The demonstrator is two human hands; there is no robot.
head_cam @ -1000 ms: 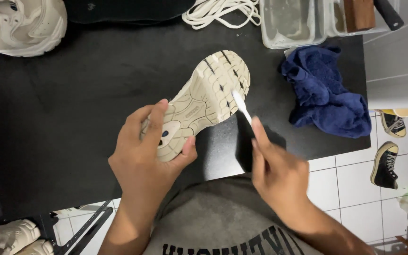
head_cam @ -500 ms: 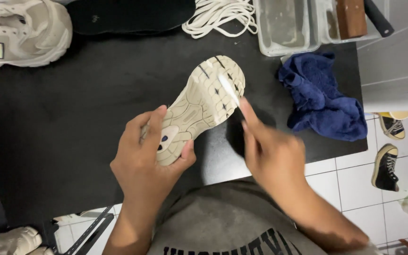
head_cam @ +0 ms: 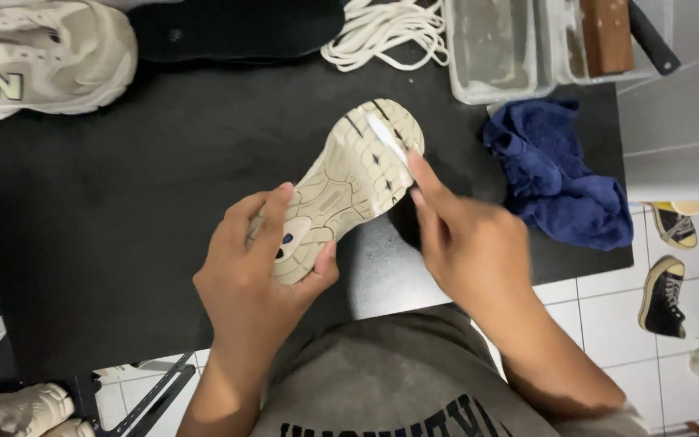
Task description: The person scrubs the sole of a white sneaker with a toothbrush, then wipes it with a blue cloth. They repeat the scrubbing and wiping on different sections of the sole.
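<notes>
Hands occupy the near centre of the view, above a grey garment with dark lettering (head_cam: 390, 388). The left hand (head_cam: 256, 275) is closed around the heel end of a beige shoe (head_cam: 349, 182), thumb on one edge and fingers wrapped over the sole. The shoe is held sole-up, above the black table mat (head_cam: 123, 210), toe pointing away from the person. The right hand (head_cam: 467, 243) is clamped on a slim white brush (head_cam: 386, 144); its tip rests against the forefoot tread near the toe. Right of the shoe, a crumpled dark blue cloth (head_cam: 556, 174) lies on the mat. Beyond it stand two clear rectangular plastic containers (head_cam: 499, 48); the right one holds a brown wooden block (head_cam: 607, 32). A coil of white laces (head_cam: 382, 28) lies left of the containers, just beside a black insole (head_cam: 236, 28). At far left sits a second beige shoe (head_cam: 42, 57) bearing a pale letter patch on its side. Black high-top sneakers (head_cam: 663, 295) stand on white floor tiles at right.
</notes>
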